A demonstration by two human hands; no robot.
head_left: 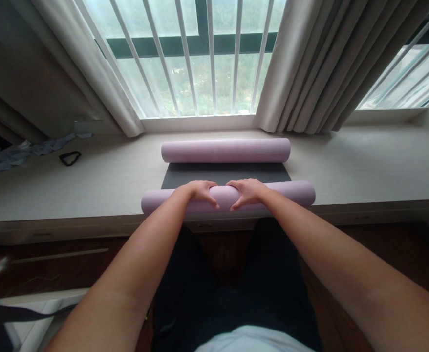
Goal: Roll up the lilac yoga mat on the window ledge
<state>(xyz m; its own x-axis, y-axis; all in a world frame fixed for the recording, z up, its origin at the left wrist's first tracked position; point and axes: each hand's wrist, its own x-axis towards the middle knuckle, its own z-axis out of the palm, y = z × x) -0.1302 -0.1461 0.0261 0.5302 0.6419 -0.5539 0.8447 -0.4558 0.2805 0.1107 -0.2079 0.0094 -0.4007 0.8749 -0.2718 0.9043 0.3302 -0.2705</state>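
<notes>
Mat point(225, 174) lies at frame centre on the ledge point(364, 166), both ends rolled. Left hand point(200, 191) and right hand point(247, 191) curl over the near roll mid-length, fingers wrapped. Likely soft, light, grippy; hold mid-roll.

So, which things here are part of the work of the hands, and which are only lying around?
In use:
- near roll of the pink mat, gripped by the left hand and the right hand
- far roll
- dark flat stretch between the rolls

Lying about:
- black loop on the ledge
- crumpled bluish cloth at far left
- curtains
</notes>
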